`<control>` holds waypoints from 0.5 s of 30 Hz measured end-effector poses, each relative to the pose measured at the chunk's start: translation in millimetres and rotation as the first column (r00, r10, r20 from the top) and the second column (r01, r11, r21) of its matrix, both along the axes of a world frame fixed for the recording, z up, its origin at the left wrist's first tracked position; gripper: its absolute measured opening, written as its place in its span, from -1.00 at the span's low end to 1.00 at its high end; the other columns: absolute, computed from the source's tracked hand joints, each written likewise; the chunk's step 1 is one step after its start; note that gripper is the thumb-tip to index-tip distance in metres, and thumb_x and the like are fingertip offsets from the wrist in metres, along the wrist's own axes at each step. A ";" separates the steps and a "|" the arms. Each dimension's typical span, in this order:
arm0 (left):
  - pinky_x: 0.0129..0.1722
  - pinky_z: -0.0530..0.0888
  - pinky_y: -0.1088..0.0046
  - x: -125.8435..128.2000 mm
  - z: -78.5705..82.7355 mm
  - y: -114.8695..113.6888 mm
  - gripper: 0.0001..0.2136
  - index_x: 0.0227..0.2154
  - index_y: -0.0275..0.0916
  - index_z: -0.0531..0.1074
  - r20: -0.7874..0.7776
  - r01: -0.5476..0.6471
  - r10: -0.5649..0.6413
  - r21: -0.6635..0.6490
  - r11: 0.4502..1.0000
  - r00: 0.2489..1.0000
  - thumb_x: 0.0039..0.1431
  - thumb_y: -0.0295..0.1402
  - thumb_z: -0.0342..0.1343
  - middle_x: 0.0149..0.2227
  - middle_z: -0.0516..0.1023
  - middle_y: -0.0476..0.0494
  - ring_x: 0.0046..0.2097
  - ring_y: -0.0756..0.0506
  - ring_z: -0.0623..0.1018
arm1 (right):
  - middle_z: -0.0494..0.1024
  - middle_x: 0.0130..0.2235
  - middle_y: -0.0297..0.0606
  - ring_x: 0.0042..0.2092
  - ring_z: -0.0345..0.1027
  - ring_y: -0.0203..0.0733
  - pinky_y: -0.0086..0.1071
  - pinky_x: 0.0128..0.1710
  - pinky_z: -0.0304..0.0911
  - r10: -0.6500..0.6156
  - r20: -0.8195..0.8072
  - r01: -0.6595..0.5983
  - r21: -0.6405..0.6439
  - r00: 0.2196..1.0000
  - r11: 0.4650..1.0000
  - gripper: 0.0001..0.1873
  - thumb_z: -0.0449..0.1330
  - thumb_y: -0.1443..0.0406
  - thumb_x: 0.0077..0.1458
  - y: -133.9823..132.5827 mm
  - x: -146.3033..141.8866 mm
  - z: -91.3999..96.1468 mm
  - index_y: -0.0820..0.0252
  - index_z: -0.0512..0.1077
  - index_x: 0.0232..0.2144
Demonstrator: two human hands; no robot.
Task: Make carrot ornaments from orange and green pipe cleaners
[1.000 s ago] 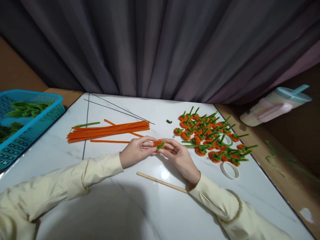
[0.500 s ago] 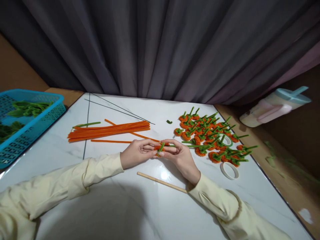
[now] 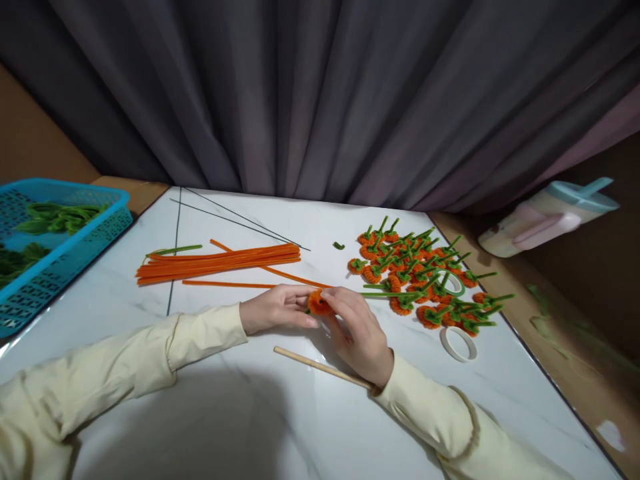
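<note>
Between my two hands is a small orange pipe-cleaner pumpkin (image 3: pixel 320 303), its round underside with a dark centre turned towards me. My right hand (image 3: pixel 361 332) pinches it from the right with thumb and fingers. From the left, my left hand (image 3: pixel 280 309) has its fingertips at the pumpkin's edge, the thumb lying lower; a bit of green shows there. Just behind the hands lies a bundle of orange pipe cleaners (image 3: pixel 220 263), with a few loose ones beside it. A wooden stick (image 3: pixel 320 365) rests on the table in front of my hands.
Several finished pumpkins (image 3: pixel 400 260) with green stems crowd the right side. Two tape rolls (image 3: pixel 459 344) lie among and before them. A blue basket (image 3: pixel 107 230) of green pieces stands left, a lidded cup (image 3: pixel 540 217) far right. Thin dark wires (image 3: pixel 240 220) lie at the back.
The pumpkin has been turned over: its green stem faced up before, and now its orange underside shows. My right hand has shifted and curls more over it; my left thumb has dropped lower.
</note>
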State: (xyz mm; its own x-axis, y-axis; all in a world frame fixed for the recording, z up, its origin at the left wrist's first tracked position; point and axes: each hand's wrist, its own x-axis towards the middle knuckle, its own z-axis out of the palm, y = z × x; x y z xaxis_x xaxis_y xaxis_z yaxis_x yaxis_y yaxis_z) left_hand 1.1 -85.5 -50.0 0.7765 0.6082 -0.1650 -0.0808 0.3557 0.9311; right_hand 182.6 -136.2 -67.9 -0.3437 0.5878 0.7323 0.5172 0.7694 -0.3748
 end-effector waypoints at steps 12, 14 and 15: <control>-0.36 0.47 0.50 3.3 -4.7 1.2 -0.75 -0.40 -0.40 0.49 -0.076 -0.041 0.056 0.183 0.982 0.996 0.00 -0.25 0.19 -0.43 0.57 -0.14 -0.41 -0.02 0.53 | 0.29 0.07 -0.01 0.14 0.10 0.03 -0.01 0.05 0.14 0.205 0.041 -0.200 -0.110 0.978 0.974 -0.47 0.03 0.44 0.05 -0.7 1.1 16.5 0.26 0.13 0.11; -0.51 0.43 0.57 3.1 -3.4 0.7 -0.75 -0.41 -0.40 0.47 -0.117 -0.013 0.035 0.185 0.983 0.992 0.01 -0.25 0.17 -0.50 0.54 -0.10 -0.52 0.03 0.48 | 0.36 -0.03 -0.02 0.06 0.19 -0.01 -0.07 -0.02 0.20 0.176 0.035 -0.172 -0.101 0.984 0.980 -0.56 0.02 0.44 0.09 -1.2 1.5 16.5 0.26 0.20 0.05; -0.58 0.39 0.60 2.9 -2.7 0.2 -0.76 -0.42 -0.40 0.46 -0.144 0.011 0.016 0.183 0.983 0.989 0.02 -0.25 0.16 -0.54 0.53 -0.09 -0.56 0.05 0.45 | 0.38 -0.08 -0.03 -0.01 0.24 -0.04 -0.12 -0.07 0.23 0.150 0.028 -0.147 -0.096 0.988 0.985 -0.62 0.02 0.44 0.10 -1.4 1.5 16.2 0.27 0.24 0.00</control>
State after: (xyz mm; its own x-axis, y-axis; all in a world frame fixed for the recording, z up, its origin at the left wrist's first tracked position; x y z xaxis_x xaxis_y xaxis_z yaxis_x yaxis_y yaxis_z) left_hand 3.9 -85.3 -52.6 0.7508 0.6406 -0.1611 0.0584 0.1786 0.9822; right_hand 184.1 -137.6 -51.7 -0.4564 0.5935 0.6629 0.4138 0.8011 -0.4324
